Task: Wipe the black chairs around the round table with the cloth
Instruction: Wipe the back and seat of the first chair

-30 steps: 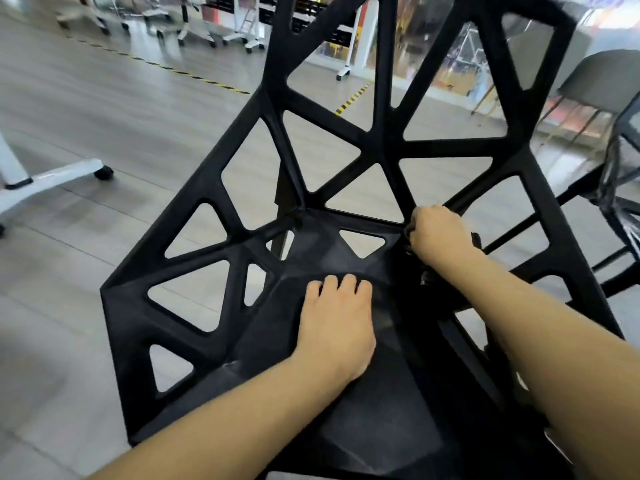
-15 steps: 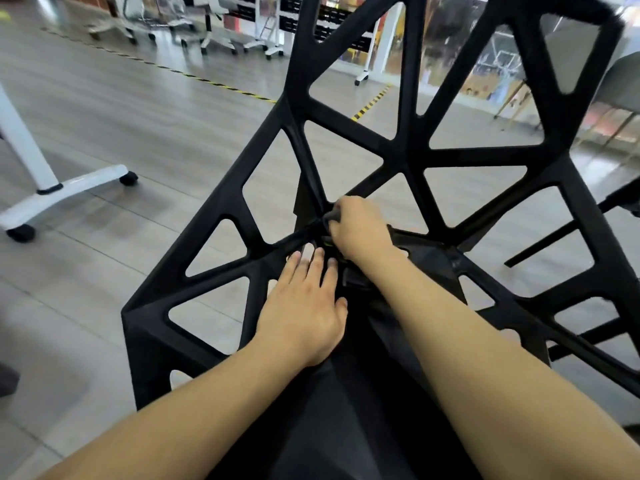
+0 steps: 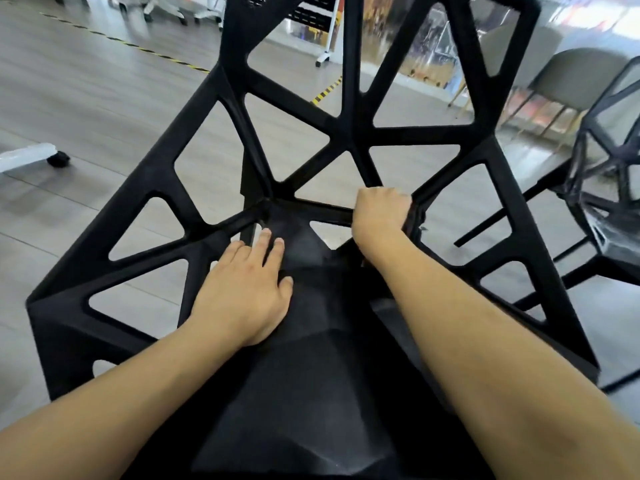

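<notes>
At seat centre, our left hand lies flat, fingers straight, pressing the chair to steady it. Right hand sits at the joint where seat meets back — fingers curled tight over a strut, with a dark wad under and beside the palm. We read that wad as the cloth; it's black on black, so its outline is hard to make out.

Step in hand, as we judge it: wiping the seat-to-back junction of this one chair — struts near the middle node.

Next move likely calls for:
- dragging the cloth along the remaining struts, up the open-lattice back
- keeping the left hand planted so the chair doesn't skid on the floor
- working cloth edges into the triangular cut-outs

A second chair stands just to the right, untouched by either hand. Round table isn't in view. Beyond: white wheeled bases and a grey chair, blurred.
</notes>
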`<state>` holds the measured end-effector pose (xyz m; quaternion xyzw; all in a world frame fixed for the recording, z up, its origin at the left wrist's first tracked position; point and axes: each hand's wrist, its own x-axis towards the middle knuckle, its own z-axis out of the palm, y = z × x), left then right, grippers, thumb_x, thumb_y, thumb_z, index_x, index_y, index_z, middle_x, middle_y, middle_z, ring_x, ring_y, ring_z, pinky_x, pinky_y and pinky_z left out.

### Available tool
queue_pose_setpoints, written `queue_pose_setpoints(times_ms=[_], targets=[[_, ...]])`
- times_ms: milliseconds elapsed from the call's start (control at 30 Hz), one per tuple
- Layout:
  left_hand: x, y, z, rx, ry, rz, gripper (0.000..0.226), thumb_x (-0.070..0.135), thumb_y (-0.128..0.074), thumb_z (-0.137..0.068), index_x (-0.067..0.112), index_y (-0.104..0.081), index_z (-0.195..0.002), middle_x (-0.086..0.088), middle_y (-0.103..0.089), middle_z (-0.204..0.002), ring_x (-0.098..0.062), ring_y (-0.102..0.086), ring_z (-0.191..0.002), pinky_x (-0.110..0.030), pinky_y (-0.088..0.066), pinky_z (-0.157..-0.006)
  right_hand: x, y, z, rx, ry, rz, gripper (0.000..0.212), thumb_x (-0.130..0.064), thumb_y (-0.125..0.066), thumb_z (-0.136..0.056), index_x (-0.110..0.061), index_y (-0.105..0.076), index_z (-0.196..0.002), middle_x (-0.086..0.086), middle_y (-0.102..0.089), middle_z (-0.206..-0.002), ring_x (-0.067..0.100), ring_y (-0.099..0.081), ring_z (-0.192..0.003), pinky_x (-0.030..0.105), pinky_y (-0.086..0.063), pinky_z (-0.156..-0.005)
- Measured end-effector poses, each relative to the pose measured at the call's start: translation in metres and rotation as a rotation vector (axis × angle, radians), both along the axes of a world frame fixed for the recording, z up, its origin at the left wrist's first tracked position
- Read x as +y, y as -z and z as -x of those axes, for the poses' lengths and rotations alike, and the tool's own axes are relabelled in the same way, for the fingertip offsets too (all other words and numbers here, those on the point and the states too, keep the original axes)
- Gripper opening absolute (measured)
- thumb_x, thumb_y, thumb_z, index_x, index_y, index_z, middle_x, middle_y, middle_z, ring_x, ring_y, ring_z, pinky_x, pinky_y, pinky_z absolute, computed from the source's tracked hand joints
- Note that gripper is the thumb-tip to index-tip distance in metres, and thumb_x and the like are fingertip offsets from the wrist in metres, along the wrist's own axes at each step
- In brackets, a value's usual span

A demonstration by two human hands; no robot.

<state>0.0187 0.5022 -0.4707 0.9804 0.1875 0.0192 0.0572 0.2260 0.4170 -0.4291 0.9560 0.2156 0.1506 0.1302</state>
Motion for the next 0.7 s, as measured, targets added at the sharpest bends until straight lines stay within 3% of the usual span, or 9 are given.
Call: queue_pose_setpoints(times_ms=[167, 267, 333, 433, 500, 600, 700], targets=[[0.002, 0.0, 0.001, 0.028, -0.003, -0.062, 0.067, 0.049, -0.011, -0.102, 0.019, -0.01, -0.161, -0.006, -0.005, -0.169, -0.03, -0.022, -0.147, -0.039, -0.016, -0.121, -0.019, 0.003, -0.014, 0.04, 0.029, -0.037, 0.028, -0.008, -0.054, -0.091, -0.013, -0.062, -0.117, 0.009, -0.066, -0.114, 0.032, -0.059, -0.111, 0.04, -0.041, -0.091], [0.005, 0.004, 0.0, 0.045, -0.018, 0.009, 0.065, 0.05, -0.022, -0.104, 0.021, -0.01, -0.161, -0.003, -0.004, -0.169, -0.03, -0.019, -0.148, -0.044, -0.017, -0.12, -0.019, -0.007, -0.022, 0.178, 0.048, -0.146, 0.035, -0.009, -0.054, -0.092, -0.009, -0.055, -0.126, 0.013, -0.061, -0.126, 0.037, -0.058, -0.121, 0.044, -0.045, -0.096], [0.002, 0.003, 0.0, 0.02, -0.032, 0.031, 0.064, 0.049, -0.025, -0.104, 0.023, -0.011, -0.161, -0.001, -0.004, -0.169, -0.03, -0.017, -0.148, -0.047, -0.021, -0.118, -0.029, -0.016, -0.029, 0.301, 0.067, -0.179, 0.035, -0.013, -0.061, -0.09, -0.007, -0.053, -0.123, 0.017, -0.059, -0.127, 0.039, -0.059, -0.119, 0.042, -0.049, -0.087], [0.002, 0.002, 0.0, 0.013, -0.036, 0.025, 0.063, 0.046, -0.027, -0.105, 0.021, -0.013, -0.161, -0.003, -0.006, -0.169, -0.032, -0.017, -0.148, -0.047, -0.019, -0.118, -0.043, -0.023, -0.021, 0.405, 0.085, -0.192, 0.032, -0.021, -0.072, -0.085, -0.008, -0.054, -0.108, 0.016, -0.063, -0.112, 0.035, -0.062, -0.097, 0.035, -0.044, -0.072], [0.003, 0.001, 0.0, 0.013, -0.031, 0.025, 0.063, 0.046, -0.027, -0.104, 0.019, -0.015, -0.16, -0.005, -0.008, -0.168, -0.035, -0.018, -0.148, -0.047, -0.017, -0.119, -0.054, -0.024, -0.009, 0.46, 0.102, -0.212, 0.035, -0.024, -0.071, -0.084, -0.004, -0.061, -0.11, 0.015, -0.064, -0.105, 0.033, -0.058, -0.086, 0.032, -0.044, -0.069], [0.001, 0.001, -0.001, 0.001, -0.015, -0.002, 0.061, 0.041, -0.028, -0.105, 0.014, -0.019, -0.159, -0.01, -0.012, -0.167, -0.036, -0.022, -0.146, -0.043, -0.012, -0.121, -0.082, -0.023, 0.024, 0.483, 0.055, -0.247, 0.023, -0.024, -0.069, -0.083, -0.006, -0.069, -0.097, 0.014, -0.067, -0.096, 0.033, -0.063, -0.09, 0.029, -0.043, -0.068], [0.003, -0.002, -0.001, -0.031, -0.026, -0.008, 0.058, 0.037, -0.031, -0.104, 0.011, -0.028, -0.156, -0.012, -0.021, -0.165, -0.037, -0.029, -0.143, -0.044, -0.018, -0.118, -0.109, -0.011, 0.079, 0.495, -0.017, -0.328, 0.009, -0.025, -0.066, -0.083, -0.016, -0.064, -0.086, 0.008, -0.066, -0.091, 0.031, -0.062, -0.093, 0.031, -0.045, -0.071]])
